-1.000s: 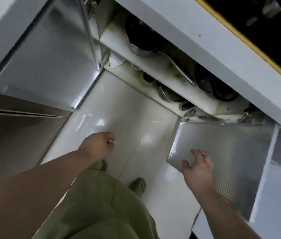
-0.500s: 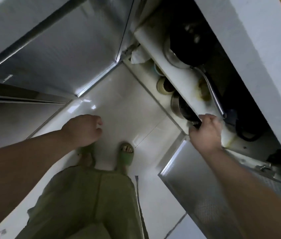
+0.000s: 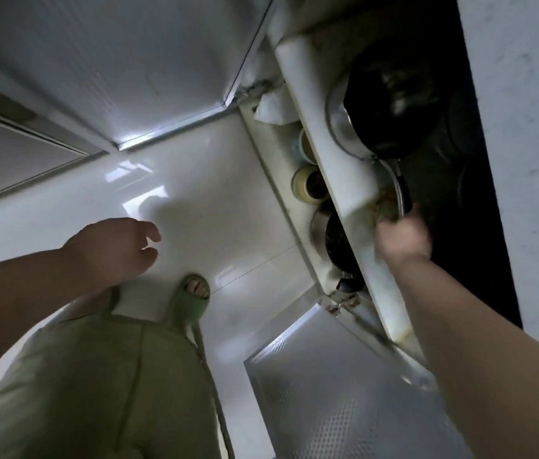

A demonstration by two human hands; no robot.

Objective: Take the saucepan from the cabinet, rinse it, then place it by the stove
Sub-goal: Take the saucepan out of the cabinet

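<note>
One right hand point(image 3: 402, 235) curled round the handle end, saucepan point(image 3: 380, 104) on the shelf beyond; left hand point(image 3: 114, 248) loosely curled, empty

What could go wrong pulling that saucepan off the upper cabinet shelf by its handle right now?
The right hand grips only the far end of the saucepan's long handle, so the pan may tip as it leaves the shelf. It could also drag on the dark pans beside it. The open cabinet door below may catch the arm.
</note>
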